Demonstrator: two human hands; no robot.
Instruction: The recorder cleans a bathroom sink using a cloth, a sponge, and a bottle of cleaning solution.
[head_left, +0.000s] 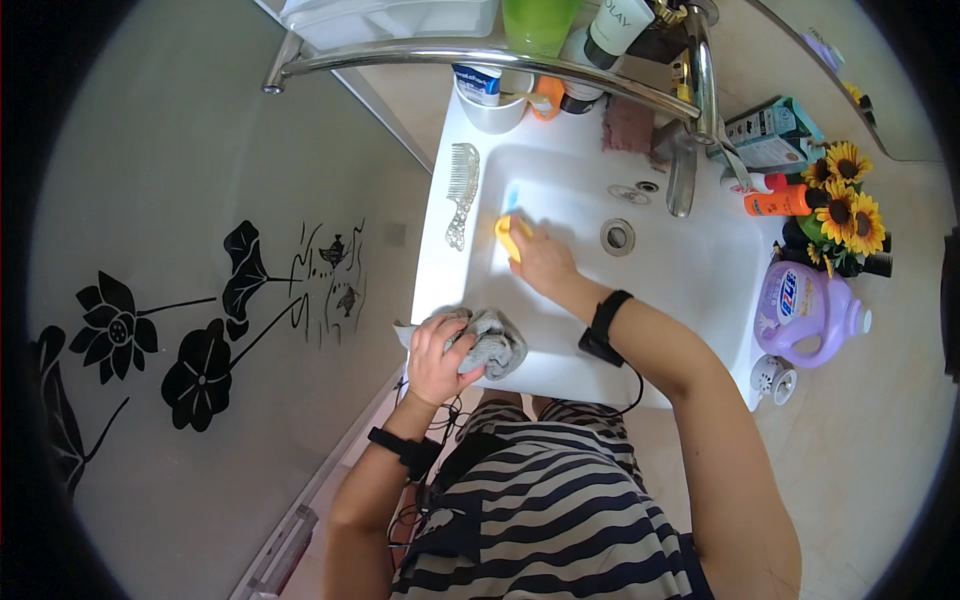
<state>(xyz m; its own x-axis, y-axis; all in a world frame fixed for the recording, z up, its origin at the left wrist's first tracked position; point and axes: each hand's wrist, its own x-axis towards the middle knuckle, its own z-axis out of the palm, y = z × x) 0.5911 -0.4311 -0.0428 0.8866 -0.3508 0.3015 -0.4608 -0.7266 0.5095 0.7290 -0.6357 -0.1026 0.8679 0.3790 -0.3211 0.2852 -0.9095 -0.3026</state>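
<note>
My right hand (541, 259) grips a small yellow object (511, 237) against the left side of the white sink basin (675, 292). Whether it is a brush or a bar of soap cannot be told. Just beyond it, a blue streak (513, 196) marks the basin wall. My left hand (435, 360) is closed over a bunched grey knit cloth (496, 341) on the sink's front left corner. The metal drain (617, 237) shows uncovered, with the faucet spout (681, 180) behind it.
An ornate silver comb (460, 196) lies on the left rim. Behind stand a white cup (491, 112) and a chrome rail (450, 54). A purple detergent jug (799, 315), an orange bottle (776, 201) and artificial sunflowers (847, 210) line the right side. A frosted glass panel (262, 150) is at left.
</note>
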